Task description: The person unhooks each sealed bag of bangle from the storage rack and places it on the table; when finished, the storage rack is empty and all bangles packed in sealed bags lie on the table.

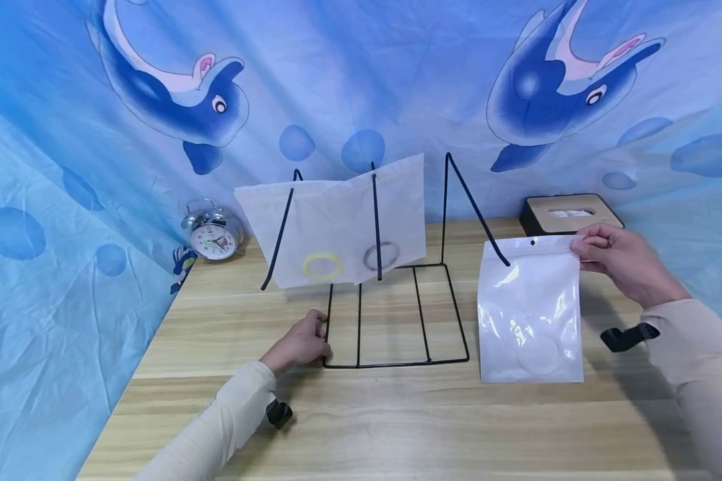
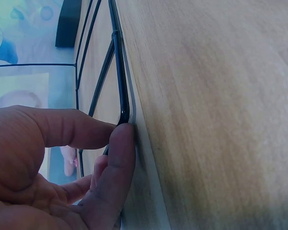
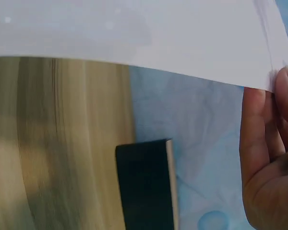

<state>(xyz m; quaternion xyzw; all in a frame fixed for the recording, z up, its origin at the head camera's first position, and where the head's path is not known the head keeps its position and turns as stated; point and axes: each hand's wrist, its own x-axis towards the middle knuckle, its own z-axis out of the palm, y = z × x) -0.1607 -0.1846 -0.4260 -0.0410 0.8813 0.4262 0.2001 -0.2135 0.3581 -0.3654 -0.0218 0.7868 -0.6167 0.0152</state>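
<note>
My left hand (image 1: pixel 301 341) pinches the front left corner of a black wire display rack (image 1: pixel 397 365) between thumb and finger, seen close up in the left wrist view. My right hand (image 1: pixel 628 257) holds a white zip pouch (image 1: pixel 529 287) by its upper right corner. A pale ring shape shows through the pouch's lower half, and a small hang hole sits near its top edge. The tip of the rack's right prong (image 1: pixel 478 210) overlaps the pouch's upper left part. Two other white pouches hang on the left and middle prongs, one with a yellow ring (image 1: pixel 307 266), one with a brownish ring (image 1: pixel 366 257).
A silver twin-bell alarm clock (image 1: pixel 213 239) stands at the table's back left. Behind my right hand is a black tissue box (image 1: pixel 535 217) with a wood-coloured top. A blue dolphin-print curtain (image 1: pixel 361 80) rises behind the wooden table (image 1: pixel 397 427).
</note>
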